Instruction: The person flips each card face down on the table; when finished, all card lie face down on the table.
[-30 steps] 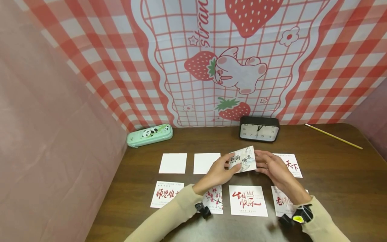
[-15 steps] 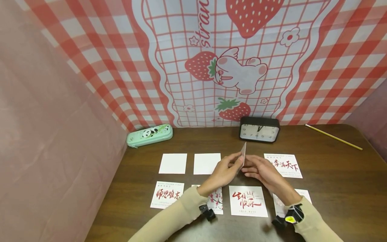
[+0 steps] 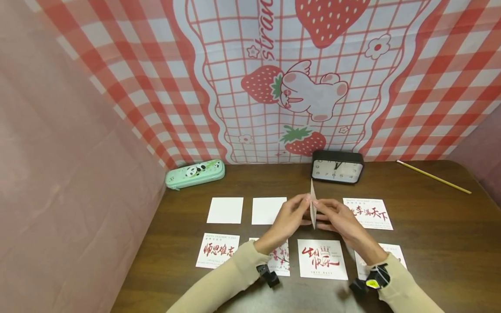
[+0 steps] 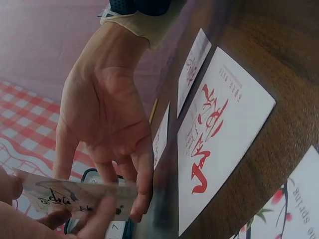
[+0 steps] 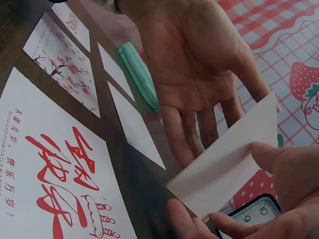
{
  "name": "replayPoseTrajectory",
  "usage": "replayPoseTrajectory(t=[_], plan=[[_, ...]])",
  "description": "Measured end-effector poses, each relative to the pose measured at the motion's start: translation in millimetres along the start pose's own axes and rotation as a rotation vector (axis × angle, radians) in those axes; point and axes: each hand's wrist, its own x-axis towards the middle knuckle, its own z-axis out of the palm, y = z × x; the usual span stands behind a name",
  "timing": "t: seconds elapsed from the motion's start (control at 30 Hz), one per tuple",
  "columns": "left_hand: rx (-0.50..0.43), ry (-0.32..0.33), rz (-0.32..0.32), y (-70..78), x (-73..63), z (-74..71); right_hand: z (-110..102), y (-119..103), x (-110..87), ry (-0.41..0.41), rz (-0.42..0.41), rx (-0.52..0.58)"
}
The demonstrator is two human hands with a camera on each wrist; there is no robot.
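Observation:
In the head view, a small card stands nearly edge-on above the table, between my two hands. My left hand pinches it from the left, on the side with black brush characters, which shows in the left wrist view. From the right, my right hand holds it, its thumb lying on the blank whitish side in the right wrist view. Beneath the hands lies a white card with red characters and a cake drawing. The left forearm partly covers a blossom card.
Two blank white cards lie at the left of the back row. A red-lettered card lies behind the right hand, another at front left. A black clock, green pencil case and yellow pencil sit farther back.
The held card has turned from showing its lettered face to nearly edge-on. The right hand has come in from the right and now grips it too, uncovering the red-lettered card behind.

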Motion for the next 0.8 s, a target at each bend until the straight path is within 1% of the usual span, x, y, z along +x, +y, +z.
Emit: replayPoseTrajectory(t=[0.1, 0.2, 0.3, 0.37, 0.47, 0.53, 0.6, 0.67, 0.73, 0.8], plan=[[-0.058, 0.004, -0.005, 1.3, 1.0, -1.4, 0.6, -1.1, -0.1, 0.004, 0.015, 0.008], [-0.095, 0.013, -0.005, 3.1, 1.8, -4.2, -0.4, -2.0, 0.6, 0.018, 0.013, -0.002], [-0.119, 0.028, 0.022, 3.8, 2.8, -8.2, -4.4, -2.2, 1.8, 0.044, -0.006, -0.042], [-0.117, 0.042, 0.05, 3.6, 3.3, -11.4, -7.7, -1.8, 2.4, 0.069, -0.018, -0.071], [-0.061, 0.063, 0.106, 2.6, 3.0, -18.1, -13.0, -0.3, 3.8, 0.108, -0.036, -0.104], [0.004, 0.082, 0.143, 2.5, 2.2, -22.9, -16.2, 1.0, 4.4, 0.127, -0.053, -0.12], [0.087, 0.106, 0.165, 2.1, 1.2, -27.4, -19.3, 1.9, 5.0, 0.146, -0.074, -0.149], [0.141, 0.134, 0.172, 1.8, 0.8, -30.2, -22.1, 2.5, 5.1, 0.168, -0.099, -0.202], [0.186, 0.153, 0.166, 1.0, 0.9, -32.1, -25.1, 2.7, 4.8, 0.193, -0.125, -0.26], [0.193, 0.155, 0.155, -0.1, 1.5, -33.8, -27.7, 2.1, 3.9, 0.212, -0.151, -0.309]])
